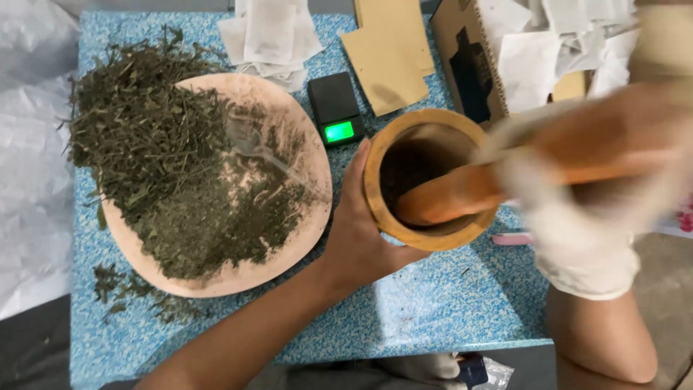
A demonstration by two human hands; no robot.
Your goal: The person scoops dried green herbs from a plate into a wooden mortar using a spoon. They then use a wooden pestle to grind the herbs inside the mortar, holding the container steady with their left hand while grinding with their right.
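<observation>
Two hands share one job here, and each has its own part. At the far left a white plastic sheet (32, 166) lies beside the blue speckled table (433, 303). On the table, a big heap of dried green herb (137, 137) covers the wide, shallow pink plate (307, 217) and spills over its left rim, with some crumbs on the table near you. The leaves look dry, stringy and brittle. A clear plastic fork (253, 144) lies in the herb, half hidden.

Your left hand (357, 231) is bare and wraps around the near-left wall of the wooden mortar (433, 130). The fingers are curled closed on the smooth round wood, I think so that the bowl does not slide or turn. The mortar stands upright just to the right of the plate, near the middle of the table, and dark crushed material shows inside it.

Farther back, a small black pocket scale (336, 108) with a lit green display sits between plate and mortar, with white paper sachets (271, 36) and flat brown envelopes (390, 50) behind it, and a cardboard box (469, 65) to the right.

Your right hand (577, 209), in a thin white glove, is closed in a fist around the wooden pestle (462, 191). The pestle leans from the right, and its rounded end is down in the mortar. This hand is blurred, so the finger positions are not clear.
</observation>
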